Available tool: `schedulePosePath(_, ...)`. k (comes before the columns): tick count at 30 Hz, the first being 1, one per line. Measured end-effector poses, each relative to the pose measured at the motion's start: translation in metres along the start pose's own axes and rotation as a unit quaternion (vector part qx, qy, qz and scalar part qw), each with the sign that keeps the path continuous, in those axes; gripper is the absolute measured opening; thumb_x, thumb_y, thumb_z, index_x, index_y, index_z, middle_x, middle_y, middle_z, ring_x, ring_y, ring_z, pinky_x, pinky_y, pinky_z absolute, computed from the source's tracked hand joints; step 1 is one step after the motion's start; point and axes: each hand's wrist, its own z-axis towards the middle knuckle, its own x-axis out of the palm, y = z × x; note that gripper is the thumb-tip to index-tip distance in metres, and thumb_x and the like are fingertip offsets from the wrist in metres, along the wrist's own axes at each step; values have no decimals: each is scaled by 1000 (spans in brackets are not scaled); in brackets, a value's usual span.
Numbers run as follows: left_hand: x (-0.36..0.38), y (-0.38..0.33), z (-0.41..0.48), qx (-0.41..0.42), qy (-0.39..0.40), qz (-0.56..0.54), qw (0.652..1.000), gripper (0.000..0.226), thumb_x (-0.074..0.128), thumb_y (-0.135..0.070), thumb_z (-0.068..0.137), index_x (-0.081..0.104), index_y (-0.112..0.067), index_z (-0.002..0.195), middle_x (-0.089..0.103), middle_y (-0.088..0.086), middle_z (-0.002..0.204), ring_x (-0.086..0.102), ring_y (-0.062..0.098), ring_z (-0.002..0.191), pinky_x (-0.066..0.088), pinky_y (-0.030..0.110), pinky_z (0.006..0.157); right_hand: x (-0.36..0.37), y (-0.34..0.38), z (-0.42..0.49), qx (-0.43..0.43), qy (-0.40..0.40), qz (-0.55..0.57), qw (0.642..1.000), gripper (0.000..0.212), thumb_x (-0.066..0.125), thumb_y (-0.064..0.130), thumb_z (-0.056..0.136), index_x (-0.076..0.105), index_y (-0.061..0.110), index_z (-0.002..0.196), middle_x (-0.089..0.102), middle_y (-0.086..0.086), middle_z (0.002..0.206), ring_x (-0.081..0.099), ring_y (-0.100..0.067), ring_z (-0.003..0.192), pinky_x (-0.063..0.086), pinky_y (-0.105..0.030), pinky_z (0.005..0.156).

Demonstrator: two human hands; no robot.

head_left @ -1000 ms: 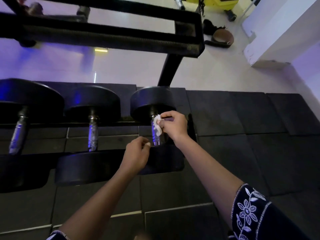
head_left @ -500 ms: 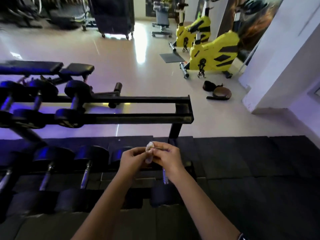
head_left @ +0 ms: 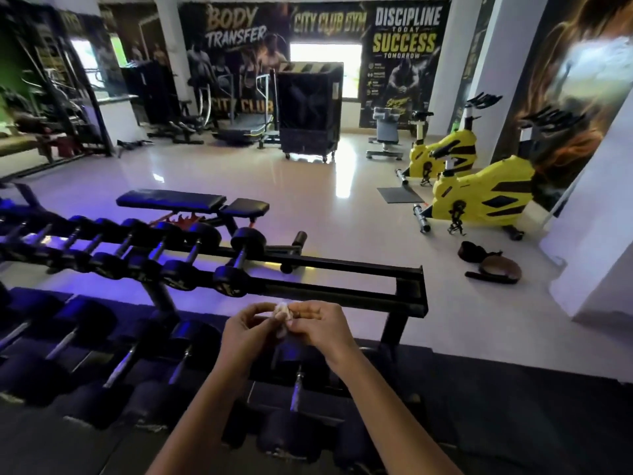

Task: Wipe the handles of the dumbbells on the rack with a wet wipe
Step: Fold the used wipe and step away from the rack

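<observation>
the rack (head_left: 342,293) spans the lower frame, with dumbbells (head_left: 230,279) lined along its upper and lower tiers. above the lower row the left hand (head_left: 245,337) and right hand (head_left: 323,329) meet, both pinching a crumpled white wipe (head_left: 282,315) between them, clear of the handles.

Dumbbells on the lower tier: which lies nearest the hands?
The rightmost dumbbell, its handle directly below the right hand holding the wet wipe; the others lie left.
</observation>
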Motion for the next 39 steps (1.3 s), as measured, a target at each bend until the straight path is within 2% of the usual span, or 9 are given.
schedulePosePath(4,-35,6,-26,87,-27,151,984,26,77,-11,82,72,-23,104,77,2,87,73,19,85,59,38,79,31,0,-3,21,27,-7,999,22,65,-9,72,74,10,77,72,-15,85,70,-29,80,59,-37,73)
schedulePosePath(7,-60,14,-50,81,-27,154,984,41,79,-27,70,72,-24,110,77,-4,92,72,13,90,56,30,81,58,-5,-8,57,64,13,996,19,60,-12,76,72,2,80,70,-18,81,69,-29,75,59,-43,75)
schedulePosePath(10,-89,21,-68,71,-75,158,982,33,74,-31,67,74,-32,100,76,-9,89,71,6,87,55,23,77,92,-9,-13,85,136,7,987,19,62,-6,72,72,-1,87,71,-22,85,68,-34,77,54,-50,81)
schedulePosePath(15,-164,10,-93,43,-158,138,977,16,72,-32,76,79,-35,90,75,7,76,63,11,66,50,30,62,173,-4,-12,60,272,-15,960,30,61,-18,73,67,-8,100,69,-11,78,65,-15,71,56,-24,71)
schedulePosePath(18,-220,1,-102,22,-203,102,974,11,72,-29,85,80,-27,77,66,5,62,53,11,55,42,25,50,236,-6,-5,55,314,-19,948,26,65,-10,80,66,-6,105,70,-20,95,66,-21,79,57,-28,74)
schedulePosePath(21,-288,2,-107,-1,-252,80,964,25,67,-18,92,78,-17,70,61,6,59,51,12,51,44,22,47,317,-15,-1,67,350,-36,934,20,69,0,81,68,-3,102,69,-21,94,63,-25,78,54,-31,67)
schedulePosePath(26,-417,3,-116,-12,-348,-24,937,21,60,-12,95,70,6,88,58,8,63,53,12,49,47,21,47,460,-35,3,43,372,-70,924,3,72,13,80,74,15,82,74,-11,84,64,-20,77,47,-30,63)
schedulePosePath(32,-598,-8,-124,-7,-445,-80,892,14,62,-6,93,68,7,89,58,12,65,53,16,54,48,25,49,644,-39,6,117,369,-3,922,8,70,9,82,70,5,89,71,-18,89,67,-24,75,54,-28,56)
schedulePosePath(39,-793,-18,-79,-12,-502,-87,861,10,63,-3,91,68,0,82,62,9,61,56,18,56,51,25,52,834,-35,41,120,364,22,923,8,70,2,81,68,-1,88,69,-14,80,67,-20,71,57,-31,63)
